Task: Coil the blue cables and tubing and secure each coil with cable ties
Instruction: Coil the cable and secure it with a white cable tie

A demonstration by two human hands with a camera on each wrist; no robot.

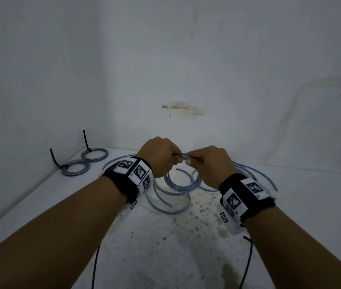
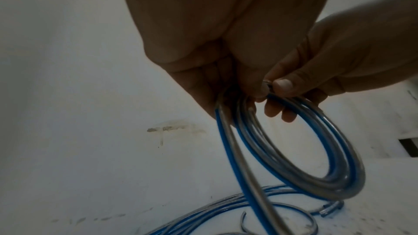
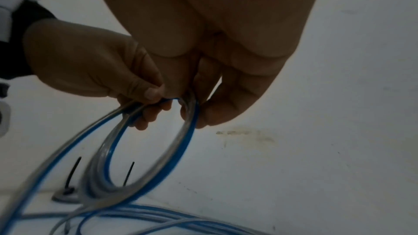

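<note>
A small coil of clear tubing with a blue stripe [image 1: 176,185] hangs upright above the white surface. My left hand [image 1: 171,157] grips the coil's top on the left side, and my right hand [image 1: 190,160] pinches it just to the right. In the left wrist view the coil [image 2: 316,158] hangs below my left hand [image 2: 237,96], and a tail of tubing [image 2: 239,167] drops from it to the surface. In the right wrist view my right hand [image 3: 192,110] pinches the coil [image 3: 178,158]. A short dark piece shows between the thumbs; what it is I cannot tell.
Two tied coils [image 1: 94,154] [image 1: 75,167] lie at the back left, each with a black cable tie [image 1: 85,139] sticking up. Loose blue-striped tubing [image 1: 249,174] sprawls across the speckled white surface [image 1: 186,236] under and right of the hands. White walls close the back and left.
</note>
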